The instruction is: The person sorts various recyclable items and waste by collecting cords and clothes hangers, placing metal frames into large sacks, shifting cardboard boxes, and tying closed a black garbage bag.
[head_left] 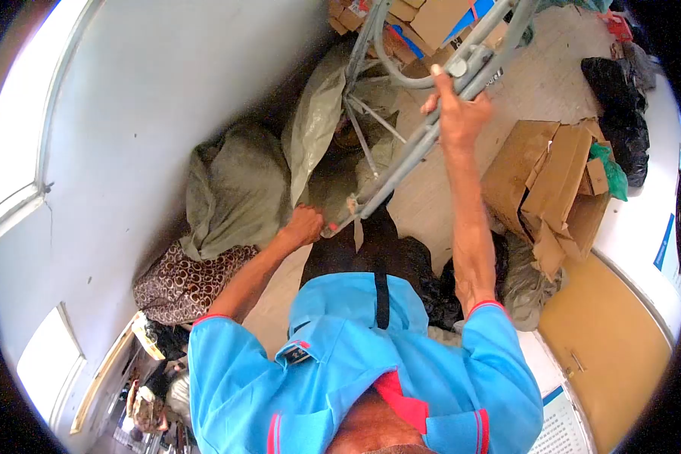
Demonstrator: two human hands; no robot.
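Note:
My right hand (pixel 459 113) is wrapped around a grey tubular metal frame (pixel 401 172), which looks like a folding stand or chair frame. The frame slants from the upper right down toward my legs, its lower end near my left hand. Thinner rods (pixel 363 136) of it reach over a grey-green woven sack (pixel 310 140). My left hand (pixel 305 225) is closed at the lower edge of this sack, with the cloth running up from my fingers. A reddish spot shows at the frame's lower end, beside my left knuckles. The inside of the sack is mostly hidden.
Another filled grey sack (pixel 238 181) and a brown patterned bundle (pixel 193 280) lie along the left wall. Flattened cardboard (pixel 435 26) is at the top. An opened cardboard box (pixel 556 181) and black plastic bags (pixel 617 106) stand on the right.

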